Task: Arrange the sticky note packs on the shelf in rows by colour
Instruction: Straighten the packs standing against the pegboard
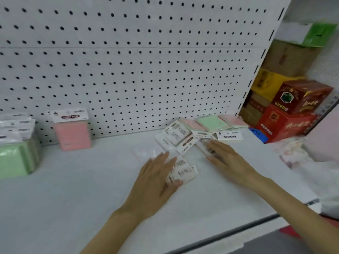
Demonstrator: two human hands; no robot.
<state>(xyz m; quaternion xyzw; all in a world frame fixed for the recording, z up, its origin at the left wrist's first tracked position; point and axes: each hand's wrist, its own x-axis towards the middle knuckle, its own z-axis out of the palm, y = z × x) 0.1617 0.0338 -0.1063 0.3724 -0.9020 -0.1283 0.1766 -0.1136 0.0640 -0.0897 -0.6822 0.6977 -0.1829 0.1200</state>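
Note:
Green sticky note packs (16, 154) stand in a row at the far left of the white shelf (77, 180). One pink pack (72, 131) stands upright against the pegboard beside them. A loose heap of packs (203, 129), pink, green and face-down white ones, lies at the back right. My left hand (156, 180) lies flat with its fingers on a face-down pack (185, 171). My right hand (229, 160) rests palm down with its fingertips on another pack (205, 147) at the heap's front edge. Neither pack is lifted off the shelf.
A white pegboard (128, 61) backs the shelf. Red, yellow and brown cartons (293, 107) are stacked beyond the shelf's right end, with a blue object (258, 133) at their foot. An empty clear wrapper (146, 151) lies near my left fingertips.

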